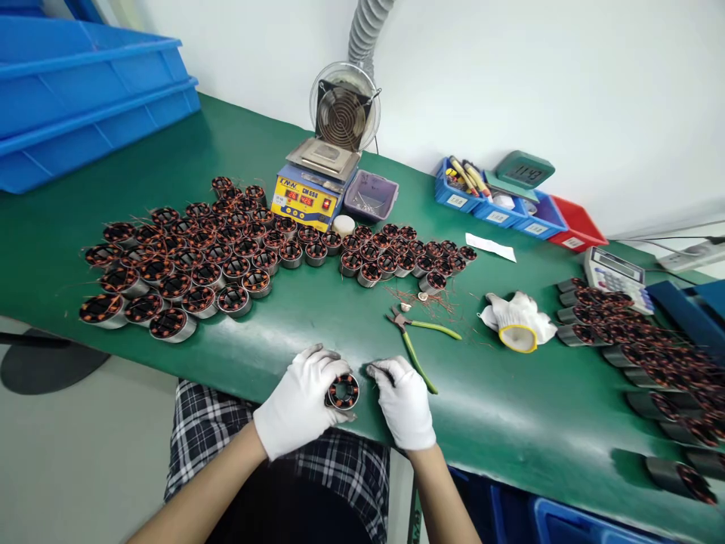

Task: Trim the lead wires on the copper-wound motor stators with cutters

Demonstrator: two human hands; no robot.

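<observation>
My left hand (306, 397), in a white glove with darkened fingertips, is wrapped round a motor stator (343, 392), a steel ring with copper windings inside. The stator's open end faces up, near the table's front edge. Just to its right, my right hand (403, 400), gloved the same way, has thumb and fingers pinched together. Whatever may be between those fingertips is too small to make out. Green-handled cutting pliers (416, 340) lie spread beyond my right hand, beside clipped copper wire ends (433, 306).
Many stators (198, 261) stand in rows at the left and centre; others (651, 355) lie on their sides at the right. A solder pot (306, 193) sits behind, with an extractor fan (343, 113). A white glove (519, 317), calculator (616, 276) and small bins (498, 211) occupy the right.
</observation>
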